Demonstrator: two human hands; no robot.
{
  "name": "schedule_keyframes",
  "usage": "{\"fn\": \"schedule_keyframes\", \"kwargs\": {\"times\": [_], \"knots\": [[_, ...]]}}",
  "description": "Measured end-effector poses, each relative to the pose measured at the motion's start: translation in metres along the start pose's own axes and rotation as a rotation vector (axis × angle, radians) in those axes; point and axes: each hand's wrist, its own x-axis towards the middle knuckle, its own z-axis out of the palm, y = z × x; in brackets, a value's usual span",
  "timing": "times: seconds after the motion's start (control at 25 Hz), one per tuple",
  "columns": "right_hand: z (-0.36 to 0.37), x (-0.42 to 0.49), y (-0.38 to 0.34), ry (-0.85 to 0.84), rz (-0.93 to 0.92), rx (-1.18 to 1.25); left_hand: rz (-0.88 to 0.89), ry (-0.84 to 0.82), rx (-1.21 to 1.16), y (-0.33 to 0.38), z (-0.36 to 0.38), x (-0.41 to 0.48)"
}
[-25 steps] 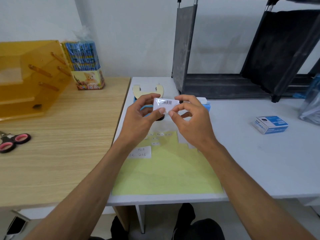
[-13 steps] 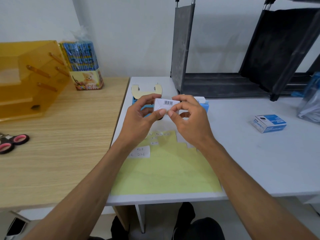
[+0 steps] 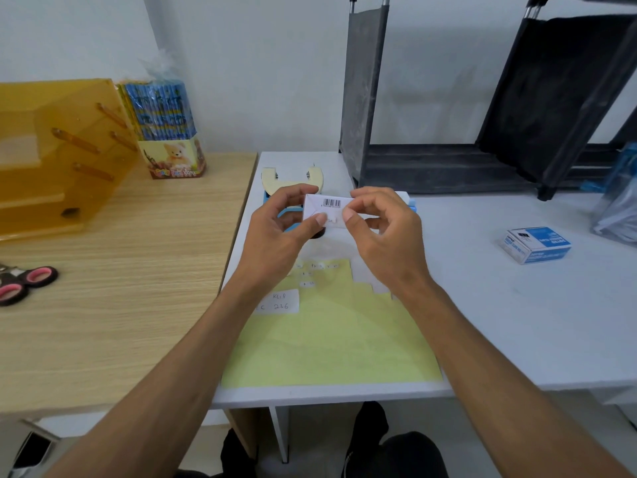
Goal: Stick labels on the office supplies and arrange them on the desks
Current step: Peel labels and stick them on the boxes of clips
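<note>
two bare hands met at the centre of the frame, raised above the white desk (image 3: 517, 322). between them they held a small white box (image 3: 327, 208) with a barcode near its top edge. the box lay with its long axis running left to right across the picture and its broad face turned toward the person.

the left hand (image 3: 275, 232) gripped the box's left end, fingers curled behind it and thumb across the front. the right hand (image 3: 386, 236) pinched the right end, with the other fingers curled.

a tiny label (image 3: 331, 220) sat low on the facing side, just between the two thumb tips. the left thumb looked the nearer, its tip just beside the label, so a short slide to the right would probably press it flat. whether the label was fully stuck down could not be told.

below the hands, a yellow sheet (image 3: 331, 339) lay flat on the white desk, with a few more labels near its upper edge. a blue box (image 3: 536, 244) rested at the right of the frame, well apart. scissors (image 3: 24, 282) lay at the left edge on the wooden desk (image 3: 120, 288).
</note>
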Motion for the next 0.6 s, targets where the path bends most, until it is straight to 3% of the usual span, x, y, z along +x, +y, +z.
{"fn": "schedule_keyframes", "kwargs": {"times": [0.24, 0.6], "knots": [[0.003, -0.001, -0.007, -0.074, 0.207, 0.121, 0.001, 0.007, 0.012, 0.003, 0.001, -0.001], [0.007, -0.002, 0.004, -0.040, 0.064, -0.005, 0.033, 0.048, 0.009, 0.001, 0.000, -0.001]]}}
